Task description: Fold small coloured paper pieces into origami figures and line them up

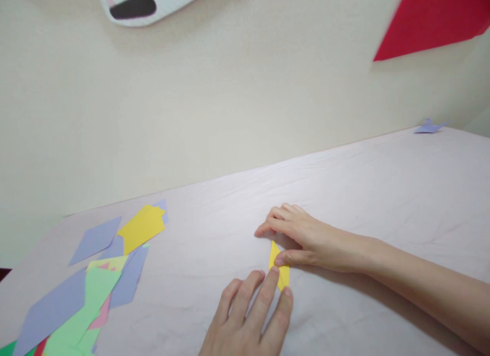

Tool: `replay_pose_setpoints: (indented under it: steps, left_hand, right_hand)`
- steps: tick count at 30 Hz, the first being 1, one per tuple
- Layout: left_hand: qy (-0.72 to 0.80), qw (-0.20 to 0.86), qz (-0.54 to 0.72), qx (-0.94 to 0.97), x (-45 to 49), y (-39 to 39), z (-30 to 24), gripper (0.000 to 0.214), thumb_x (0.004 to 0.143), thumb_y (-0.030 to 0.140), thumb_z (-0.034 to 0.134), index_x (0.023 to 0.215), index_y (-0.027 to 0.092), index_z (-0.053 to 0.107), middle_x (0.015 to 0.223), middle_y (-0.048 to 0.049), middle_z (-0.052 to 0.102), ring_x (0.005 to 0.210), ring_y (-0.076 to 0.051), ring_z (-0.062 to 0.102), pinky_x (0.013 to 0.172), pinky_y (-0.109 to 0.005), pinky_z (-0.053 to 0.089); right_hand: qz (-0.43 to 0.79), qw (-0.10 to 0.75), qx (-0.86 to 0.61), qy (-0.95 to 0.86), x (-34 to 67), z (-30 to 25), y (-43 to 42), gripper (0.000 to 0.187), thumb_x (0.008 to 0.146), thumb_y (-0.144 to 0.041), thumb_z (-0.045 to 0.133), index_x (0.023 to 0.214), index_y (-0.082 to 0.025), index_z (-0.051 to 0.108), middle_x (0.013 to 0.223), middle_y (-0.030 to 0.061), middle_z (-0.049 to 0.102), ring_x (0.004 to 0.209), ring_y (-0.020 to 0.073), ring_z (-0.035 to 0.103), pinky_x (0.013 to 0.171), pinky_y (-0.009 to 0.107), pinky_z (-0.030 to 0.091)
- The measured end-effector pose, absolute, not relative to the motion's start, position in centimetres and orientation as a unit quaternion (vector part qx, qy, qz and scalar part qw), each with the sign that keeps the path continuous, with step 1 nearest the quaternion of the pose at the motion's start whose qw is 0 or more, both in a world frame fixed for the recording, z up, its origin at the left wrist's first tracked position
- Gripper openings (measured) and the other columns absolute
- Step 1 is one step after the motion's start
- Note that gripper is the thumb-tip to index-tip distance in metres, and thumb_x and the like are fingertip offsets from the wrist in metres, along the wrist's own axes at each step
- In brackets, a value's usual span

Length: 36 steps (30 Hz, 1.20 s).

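Observation:
A small folded piece of yellow paper [283,277], long and pointed at its upper end, lies on the table. My left hand [248,315] comes in from the bottom; its index fingertip and thumb hold the lower part of the paper, while the other fingers spread over the cloth. From the right, my right hand [296,233] reaches over with its thumb pressed on the paper's middle. The remaining fingers of that hand are stretched apart, arched beyond the paper with their tips near the cloth. Part of the paper is hidden beneath the fingertips.
A pale cloth covers the table [363,187], which meets a wall [229,91]. At left lie blue-violet sheets [53,307], light green paper [95,289] and yellow paper [141,228], overlapping. A folded violet paper figure [429,126] stands far right. A red shape [436,24] hangs above.

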<state>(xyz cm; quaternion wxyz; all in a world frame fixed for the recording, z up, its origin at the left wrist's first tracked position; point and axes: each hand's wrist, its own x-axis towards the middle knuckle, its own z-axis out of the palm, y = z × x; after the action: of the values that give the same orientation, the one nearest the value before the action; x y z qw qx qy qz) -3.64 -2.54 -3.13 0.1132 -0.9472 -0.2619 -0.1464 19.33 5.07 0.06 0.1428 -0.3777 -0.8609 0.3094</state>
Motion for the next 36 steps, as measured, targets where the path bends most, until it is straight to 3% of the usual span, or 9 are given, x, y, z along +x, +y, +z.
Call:
replay_pose_setpoints:
  steps: [6, 11, 15, 18, 21, 23, 29, 36]
  left_hand:
    - [-0.267, 0.092, -0.129, -0.951, -3.7, -2.7, -3.2, 0.031, 0.099, 0.032, 0.048, 0.128, 0.027, 0.058, 0.132, -0.0063, 0.062, 0.115, -0.023, 0.058, 0.094, -0.033, 0.047]
    - [-0.26, 0.1, -0.141, -0.95, -3.9, -2.6, -3.1, 0.029, 0.098, 0.028, 0.049, 0.125, 0.027, 0.06, 0.132, -0.005, 0.062, 0.115, -0.022, 0.058, 0.094, -0.031, 0.046]
    - [-0.251, 0.111, -0.138, -0.952, -4.1, -2.1, -2.7, 0.026, 0.095, 0.029, 0.053, 0.119, 0.024, 0.062, 0.136, -0.0062, 0.06, 0.115, -0.023, 0.057, 0.091, -0.031, 0.047]
    - [-0.272, 0.061, -0.128, -0.952, -4.2, -1.6, -2.3, 0.025, 0.091, 0.04, 0.058, 0.108, 0.022, 0.061, 0.138, -0.0097, 0.057, 0.114, -0.027, 0.056, 0.087, -0.037, 0.049]
    - [-0.329, -0.031, -0.165, -0.929, -4.2, -1.0, -2.0, 0.02, 0.084, 0.032, 0.063, 0.099, 0.022, 0.054, 0.131, -0.0119, 0.058, 0.114, -0.028, 0.054, 0.088, -0.04, 0.049]
    - [-0.37, -0.082, -0.2, -0.903, -4.0, -0.8, -1.8, 0.022, 0.079, 0.022, 0.063, 0.096, 0.022, 0.048, 0.123, -0.0125, 0.06, 0.112, -0.027, 0.055, 0.086, -0.04, 0.049]
    - [-0.433, -0.166, -0.189, -0.866, -2.5, -0.4, -1.1, 0.036, 0.067, 0.018, 0.074, 0.088, 0.022, 0.045, 0.104, -0.0081, 0.059, 0.094, -0.026, 0.058, 0.077, -0.04, 0.049]
    - [-0.445, -0.157, -0.211, -0.856, -0.8, 0.1, -1.0, 0.025, 0.072, 0.01, 0.066, 0.082, 0.022, 0.046, 0.088, -0.0018, 0.058, 0.082, -0.022, 0.052, 0.072, -0.036, 0.04]
  right_hand:
    - [0.247, 0.178, -0.401, -0.864, 18.8, -1.0, 5.3, 0.032, 0.088, -0.031, 0.068, 0.118, -0.021, 0.064, 0.105, 0.0093, 0.06, 0.101, 0.0254, 0.049, 0.089, 0.04, 0.04]
    - [0.202, 0.199, -0.437, -0.853, 18.2, -1.8, 5.7, 0.021, 0.093, -0.021, 0.06, 0.112, -0.02, 0.068, 0.099, 0.0088, 0.061, 0.095, 0.0245, 0.051, 0.084, 0.038, 0.041]
    - [0.267, 0.265, -0.385, -0.843, 19.0, -1.3, 5.7, 0.027, 0.097, -0.01, 0.046, 0.102, -0.021, 0.07, 0.094, 0.0064, 0.061, 0.094, 0.0208, 0.053, 0.086, 0.036, 0.041]
    - [0.349, 0.266, -0.285, -0.852, 19.8, -0.8, 5.6, 0.038, 0.089, 0.003, 0.042, 0.098, -0.02, 0.07, 0.099, 0.0049, 0.064, 0.099, 0.0178, 0.055, 0.094, 0.035, 0.039]
    - [0.354, 0.252, -0.26, -0.863, 20.1, -0.6, 5.5, 0.043, 0.075, 0.009, 0.046, 0.095, -0.021, 0.071, 0.105, 0.0042, 0.065, 0.101, 0.0184, 0.055, 0.097, 0.037, 0.037]
    - [0.351, 0.253, -0.262, -0.863, 20.0, -0.6, 5.4, 0.044, 0.07, 0.009, 0.048, 0.093, -0.021, 0.071, 0.104, 0.0043, 0.065, 0.101, 0.0189, 0.055, 0.097, 0.038, 0.037]
    - [0.356, 0.237, -0.259, -0.866, 20.0, -0.1, 4.8, 0.036, 0.071, 0.005, 0.055, 0.091, -0.02, 0.07, 0.1, 0.0037, 0.065, 0.099, 0.0187, 0.056, 0.096, 0.038, 0.038]
    - [0.335, 0.267, -0.282, -0.858, 19.9, -0.4, 4.0, 0.013, 0.085, -0.009, 0.061, 0.081, -0.018, 0.068, 0.084, 0.003, 0.067, 0.085, 0.0182, 0.058, 0.086, 0.035, 0.042]
